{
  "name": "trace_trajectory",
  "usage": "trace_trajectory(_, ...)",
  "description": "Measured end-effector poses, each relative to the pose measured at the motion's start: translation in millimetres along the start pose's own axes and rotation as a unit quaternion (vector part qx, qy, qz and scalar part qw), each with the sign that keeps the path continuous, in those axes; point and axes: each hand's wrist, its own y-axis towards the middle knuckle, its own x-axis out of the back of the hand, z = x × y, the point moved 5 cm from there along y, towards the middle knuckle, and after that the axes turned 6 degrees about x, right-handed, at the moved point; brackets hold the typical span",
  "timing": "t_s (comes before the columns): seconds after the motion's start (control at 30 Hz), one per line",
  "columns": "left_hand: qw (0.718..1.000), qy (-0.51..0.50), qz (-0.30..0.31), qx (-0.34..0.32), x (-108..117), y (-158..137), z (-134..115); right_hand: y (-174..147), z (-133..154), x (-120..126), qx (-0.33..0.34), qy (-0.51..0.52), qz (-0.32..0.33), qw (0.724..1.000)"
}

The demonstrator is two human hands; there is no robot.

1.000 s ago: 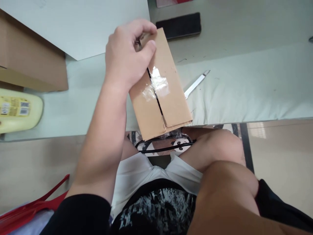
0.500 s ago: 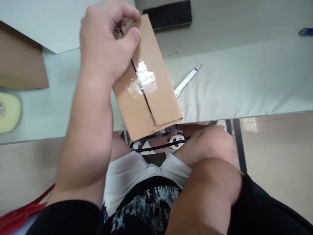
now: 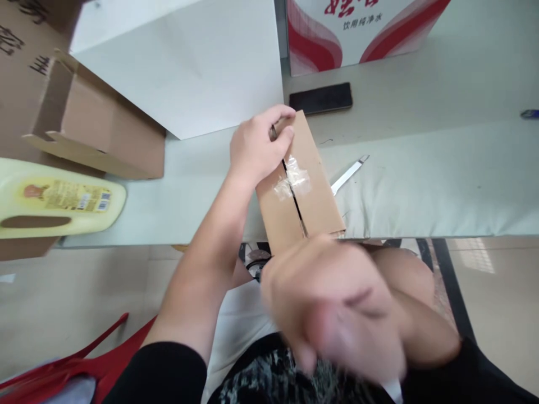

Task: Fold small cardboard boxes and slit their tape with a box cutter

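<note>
A small brown cardboard box (image 3: 322, 207) sits at the near edge of the covered table, its two top flaps meeting at a dark seam with clear tape (image 3: 298, 177) across it. My left hand (image 3: 263, 140) grips the box's far end, thumb on top and fingers curled over the far edge. In front of the box's near end, my right hand (image 3: 337, 303) is smeared by motion and looks curled; whether it holds anything is not clear. A slim silver tool (image 3: 347, 177) lies against the box's right side, its lower end hidden.
Behind the box are a black phone-like object (image 3: 320, 98), a large white box (image 3: 189, 62) and a red-and-white carton (image 3: 357, 33). On the left stand an open cardboard box (image 3: 113, 123) and a yellow bottle (image 3: 84, 207) lying flat. A red chair (image 3: 113, 359) is at lower left.
The view has shifted, showing more of the table's back and left. My right hand has come up from out of view to the box's near end. My left hand keeps its grip.
</note>
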Motion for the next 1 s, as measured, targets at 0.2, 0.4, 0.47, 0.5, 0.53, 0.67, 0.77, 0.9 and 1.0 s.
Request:
trace_trajectory(0.2, 0.996, -0.07, -0.021, -0.043, -4, 2, 15, -6, 70, -24, 0.48, -0.52, -0.03, 0.706)
trace_trajectory(0.4, 0.984, -0.158, -0.058, -0.062, 1, 3, 48, 5, 123, 13, 0.485, -0.626, -0.127, 0.598)
trace_trajectory(0.47, 0.974, -0.202, -0.079, -0.058, 8, -2, 64, 17, 135, 27, 0.433, -0.682, -0.182, 0.56)
trace_trajectory(0.5, 0.969, -0.221, -0.093, -0.053, 12, -6, 73, 23, 140, 33, 0.41, -0.713, -0.209, 0.53)
trace_trajectory(0.53, 0.965, -0.232, -0.113, -0.047, 17, -12, 82, 28, 143, 37, 0.387, -0.74, -0.229, 0.499)
trace_trajectory(0.67, 0.942, -0.234, -0.235, 0.051, 38, -51, 122, 45, 143, 49, 0.299, -0.8, -0.248, 0.457)
trace_trajectory(0.77, 0.905, -0.292, -0.256, 0.175, 43, -90, 149, 51, 135, 53, 0.258, -0.825, -0.225, 0.449)
trace_trajectory(0.9, 0.852, -0.438, -0.129, 0.257, 33, -132, 160, 60, 125, 58, 0.246, -0.838, -0.181, 0.453)
trace_trajectory(1.0, 0.834, -0.456, -0.061, 0.305, 25, -150, 157, 66, 121, 63, 0.264, -0.792, -0.162, 0.526)
